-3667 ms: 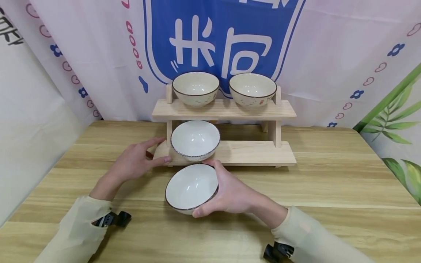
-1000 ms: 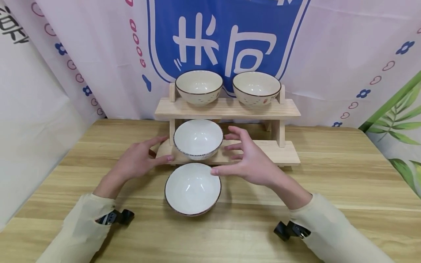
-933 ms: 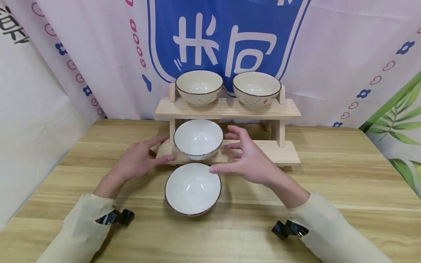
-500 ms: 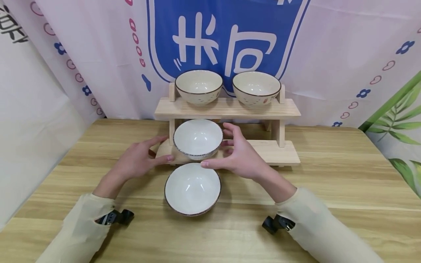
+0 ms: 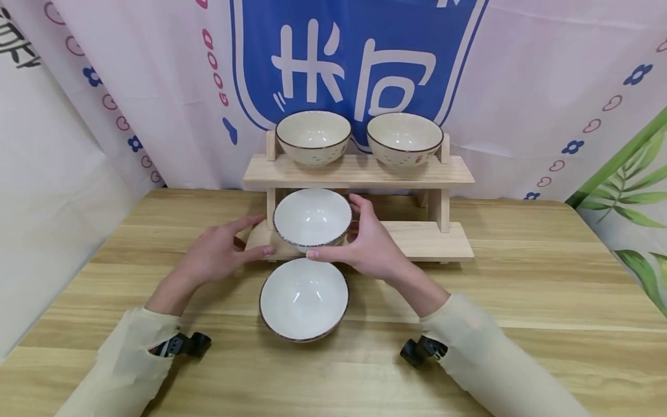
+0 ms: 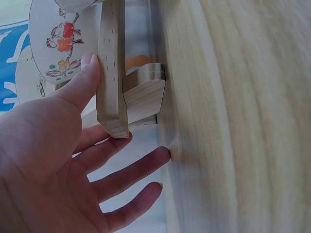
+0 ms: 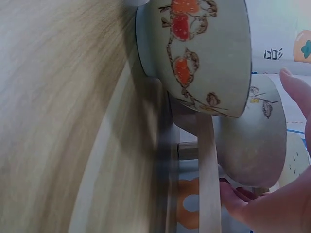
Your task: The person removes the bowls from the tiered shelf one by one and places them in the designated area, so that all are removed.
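A white-lined bowl (image 5: 312,217), dark-rimmed and painted outside, sits at the left of the lower shelf of a wooden two-tier rack (image 5: 422,240). My right hand (image 5: 372,246) curves about its right side, thumb in front and fingers behind; the right wrist view shows the thumb apart from the bowl. My left hand (image 5: 213,255) pinches the lower shelf's left end, thumb on top, as seen in the left wrist view. A second such bowl (image 5: 304,301) stands on the table before the rack, with red and orange birds on its outside (image 7: 209,58).
Two cream bowls, one on the left (image 5: 314,139) and one on the right (image 5: 405,141), stand on the upper shelf. A printed curtain (image 5: 172,87) hangs behind the wooden table (image 5: 521,301). A wrist camera sits at each cuff.
The front bowl was in my right hand and now stands released on the table. That hand has since moved left to the lower-shelf bowl. My left hand stays at the rack.
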The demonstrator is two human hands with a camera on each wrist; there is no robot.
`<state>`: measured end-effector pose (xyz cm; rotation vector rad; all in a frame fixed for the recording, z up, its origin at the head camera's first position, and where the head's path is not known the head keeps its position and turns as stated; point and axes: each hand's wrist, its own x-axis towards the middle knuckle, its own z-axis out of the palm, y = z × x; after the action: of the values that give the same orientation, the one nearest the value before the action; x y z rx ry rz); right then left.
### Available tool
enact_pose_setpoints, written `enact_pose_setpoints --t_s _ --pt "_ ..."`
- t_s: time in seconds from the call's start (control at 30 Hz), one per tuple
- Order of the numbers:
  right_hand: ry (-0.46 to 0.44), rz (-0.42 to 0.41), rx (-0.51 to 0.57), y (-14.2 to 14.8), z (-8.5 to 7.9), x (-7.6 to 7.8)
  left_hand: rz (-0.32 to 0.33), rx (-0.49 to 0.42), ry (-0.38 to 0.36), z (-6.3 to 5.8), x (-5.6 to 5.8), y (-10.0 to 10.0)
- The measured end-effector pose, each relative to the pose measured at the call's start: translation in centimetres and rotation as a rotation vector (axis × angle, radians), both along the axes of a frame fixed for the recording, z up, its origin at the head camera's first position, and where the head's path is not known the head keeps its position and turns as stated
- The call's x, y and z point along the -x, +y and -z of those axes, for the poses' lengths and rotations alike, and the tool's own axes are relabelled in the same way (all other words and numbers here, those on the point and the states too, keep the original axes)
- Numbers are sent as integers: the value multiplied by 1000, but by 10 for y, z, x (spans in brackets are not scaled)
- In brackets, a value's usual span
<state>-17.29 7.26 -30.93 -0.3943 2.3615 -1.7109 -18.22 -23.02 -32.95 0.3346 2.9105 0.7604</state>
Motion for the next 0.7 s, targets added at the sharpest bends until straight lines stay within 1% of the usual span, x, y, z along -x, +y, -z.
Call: enact_pose_setpoints --t_s 0.13,0.47,0.7 --pt "-2 8 14 -4 3 2 -1 3 0 0 0 0" --pt "27 69 -28 -11 6 5 -3 6 2 -1 0 0" --pt "59 44 28 -16 8 7 -3 4 0 -1 0 0"
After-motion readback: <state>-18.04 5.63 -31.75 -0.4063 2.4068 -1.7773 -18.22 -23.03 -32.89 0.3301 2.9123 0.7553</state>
